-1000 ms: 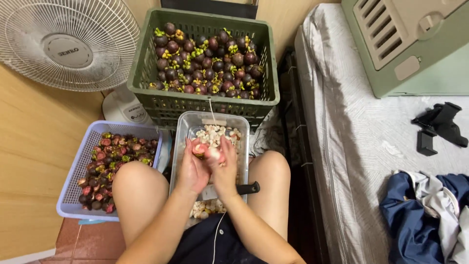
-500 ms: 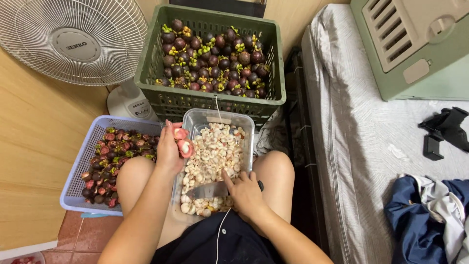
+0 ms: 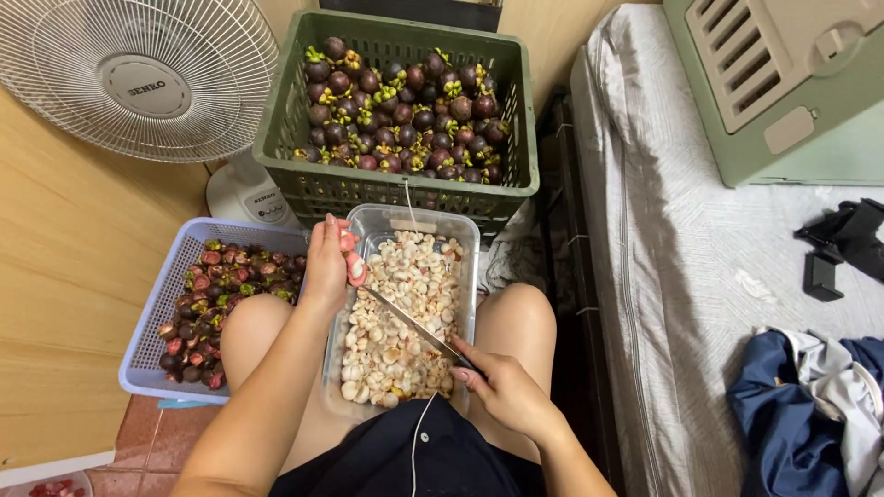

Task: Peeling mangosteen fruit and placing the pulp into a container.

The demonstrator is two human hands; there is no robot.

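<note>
Over the clear tub [image 3: 465,230], my left hand [image 3: 327,267] pinches a fruit shell [image 3: 353,267]; my right hand [image 3: 502,387] clasps the knife [image 3: 410,322]. That blade could nick my fingers.

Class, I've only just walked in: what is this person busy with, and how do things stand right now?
A seated person is opening mangosteens. The left hand holds an opened piece of fruit over a clear tub of white flesh segments between the knees. The right hand grips a knife, its tip at the fruit. A green crate of whole mangosteens stands ahead, and a lilac basket of emptied rinds sits beside the left leg. A fan stands to the left.
</note>
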